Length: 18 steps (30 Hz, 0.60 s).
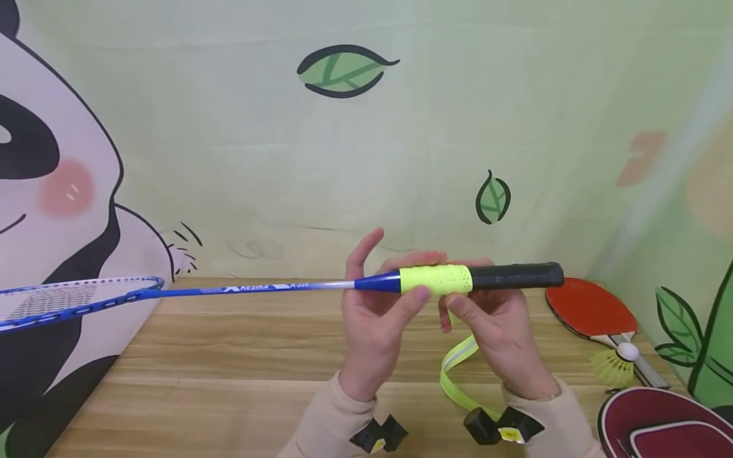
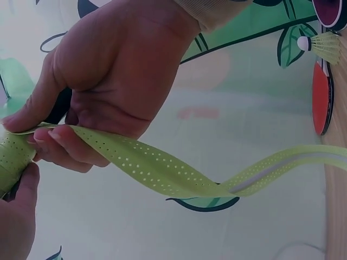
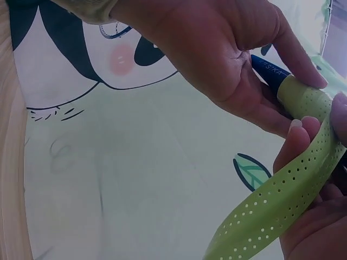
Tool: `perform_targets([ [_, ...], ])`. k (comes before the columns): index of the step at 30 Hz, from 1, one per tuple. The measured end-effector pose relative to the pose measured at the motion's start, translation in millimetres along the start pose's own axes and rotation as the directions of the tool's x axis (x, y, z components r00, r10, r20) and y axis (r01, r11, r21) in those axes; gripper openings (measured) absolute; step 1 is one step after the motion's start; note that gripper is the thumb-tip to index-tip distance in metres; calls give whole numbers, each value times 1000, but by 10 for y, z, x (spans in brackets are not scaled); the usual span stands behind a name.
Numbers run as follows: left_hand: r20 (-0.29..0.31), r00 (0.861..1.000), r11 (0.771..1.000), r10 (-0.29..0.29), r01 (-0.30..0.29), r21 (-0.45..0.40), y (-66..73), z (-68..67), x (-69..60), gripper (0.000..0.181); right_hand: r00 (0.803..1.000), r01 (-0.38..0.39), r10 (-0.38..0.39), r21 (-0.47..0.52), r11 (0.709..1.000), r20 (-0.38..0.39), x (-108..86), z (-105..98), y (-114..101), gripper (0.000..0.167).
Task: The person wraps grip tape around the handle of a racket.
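Note:
A blue-and-white badminton racket (image 1: 378, 282) lies level across the head view, its strung head cut off at the left edge. Perforated yellow-green grip tape (image 1: 435, 278) wraps the front of its black handle (image 1: 515, 276), beside the blue cone. My left hand (image 1: 369, 337) holds the wrapped part, thumb on the near side and fingers behind. My right hand (image 1: 506, 334) pinches the tape where it leaves the wrap, its thumb at the wrap's rear edge. Twisted and hanging, the loose tape (image 2: 152, 162) shows a pale backing strip further along in the left wrist view.
On the wooden table (image 1: 258, 369), a red table tennis paddle (image 1: 592, 308) lies at right, with a yellow shuttlecock (image 1: 615, 366) against its handle. A maroon case (image 1: 676, 420) occupies the front right corner. Behind hangs a printed panda backdrop (image 1: 401, 159).

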<state>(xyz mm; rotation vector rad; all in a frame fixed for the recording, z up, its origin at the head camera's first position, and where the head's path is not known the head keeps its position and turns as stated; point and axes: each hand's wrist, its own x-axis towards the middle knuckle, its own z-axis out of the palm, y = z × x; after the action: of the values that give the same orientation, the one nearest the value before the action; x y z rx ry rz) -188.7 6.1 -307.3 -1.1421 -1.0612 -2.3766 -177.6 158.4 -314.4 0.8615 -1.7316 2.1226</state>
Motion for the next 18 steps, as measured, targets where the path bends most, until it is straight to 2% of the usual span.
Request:
perform_targets([
  [11, -51, 998, 998, -27, 29, 51, 4, -14, -11, 49, 999, 33, -32, -80, 996, 25, 15, -48, 24, 28],
  [18, -93, 995, 995, -48, 55, 82, 5, -12, -22, 43, 999, 28, -25, -140, 990, 22, 15, -67, 36, 30],
])
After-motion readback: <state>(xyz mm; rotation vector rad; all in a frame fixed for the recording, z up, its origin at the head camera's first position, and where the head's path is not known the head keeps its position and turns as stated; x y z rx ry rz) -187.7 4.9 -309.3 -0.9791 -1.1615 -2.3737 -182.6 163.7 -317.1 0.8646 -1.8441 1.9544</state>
